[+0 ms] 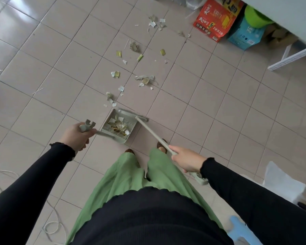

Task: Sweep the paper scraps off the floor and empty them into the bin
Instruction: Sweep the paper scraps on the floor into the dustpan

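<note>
1. red carton [217, 18] by the wall: Chinese print, "红烧牛肉面" plus "15" and something like "2袋加3袋"
2. blue bag [244, 35] beside it has lettering, too blurry to read

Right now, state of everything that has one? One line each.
Beige plastic dustpan: on the tiled floor, partly filled with scraps.
Beige long-handled broom: head at the dustpan's mouth.
Torn paper scraps on the floor: still scattered, unswept.
Left hand: grip closed on the dustpan handle.
Right hand: grip closed on the broom handle.
Red printed carton: standing, closed.
</note>
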Tool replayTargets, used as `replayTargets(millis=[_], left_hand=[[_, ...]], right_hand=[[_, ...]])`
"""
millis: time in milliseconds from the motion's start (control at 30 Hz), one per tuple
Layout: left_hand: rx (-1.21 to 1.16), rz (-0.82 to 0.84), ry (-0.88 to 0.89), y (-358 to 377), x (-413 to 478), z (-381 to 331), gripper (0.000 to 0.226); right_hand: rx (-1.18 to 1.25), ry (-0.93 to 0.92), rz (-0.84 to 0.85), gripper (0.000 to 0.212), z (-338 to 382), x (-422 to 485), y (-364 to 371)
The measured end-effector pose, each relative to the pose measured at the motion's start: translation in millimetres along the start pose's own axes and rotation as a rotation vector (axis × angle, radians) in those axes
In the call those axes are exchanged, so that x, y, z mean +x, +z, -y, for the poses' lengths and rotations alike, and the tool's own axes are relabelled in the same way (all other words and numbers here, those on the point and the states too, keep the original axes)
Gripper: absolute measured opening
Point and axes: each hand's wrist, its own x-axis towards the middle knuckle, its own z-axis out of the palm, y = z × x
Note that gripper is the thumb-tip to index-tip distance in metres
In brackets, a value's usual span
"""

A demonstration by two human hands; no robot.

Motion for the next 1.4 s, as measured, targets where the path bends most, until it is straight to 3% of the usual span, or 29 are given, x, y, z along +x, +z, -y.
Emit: replayTargets(millis=[167,400,600,767,800,833,900,1033,1133,1300,1400], left_hand=[[0.012,-0.003,0.008,0,-2,1,0.012],[-0.049,-0.068,-0.024,-23,-14,16,0.011],[-0.103,-0.131,-0.072,-54,-8,20,0.013],[-0.094,-0.117,-0.102,-67,14,14,0.016],[-0.09,-0.113,-0.108,-69,18,12,0.015],[-0.083,-0.109,-0.113,-71,22,10,0.015],[-0.071,-0.101,-0.114,-74,28,5,0.017],[-0.056,-0.084,-0.116,-79,36,0,0.022],[-0.053,-0.083,-0.116,-80,35,2,0.019],[-0.074,-0.092,-0.111,-71,27,2,0.015],[-0.083,-0.096,-0.109,-68,24,4,0.014]], right_hand=[[0.037,0.006,0.064,0.053,17,37,9],[0.237,0.002,0.025,0.057,-9,11,12],[0.096,-0.041,-0.102,0.05,69,71,1],[0.114,-0.03,-0.126,0.036,139,104,4],[0.012,-0.028,-0.086,0.033,148,102,6],[-0.059,-0.01,-0.03,0.031,149,97,9],[0.072,0.038,0.023,0.035,137,95,8],[-0.108,-0.029,0.098,0.043,94,53,-6],[-0.105,-0.054,0.057,0.052,73,34,-5],[-0.186,-0.037,-0.017,0.054,103,74,9],[-0.206,-0.032,0.056,0.051,113,93,16]])
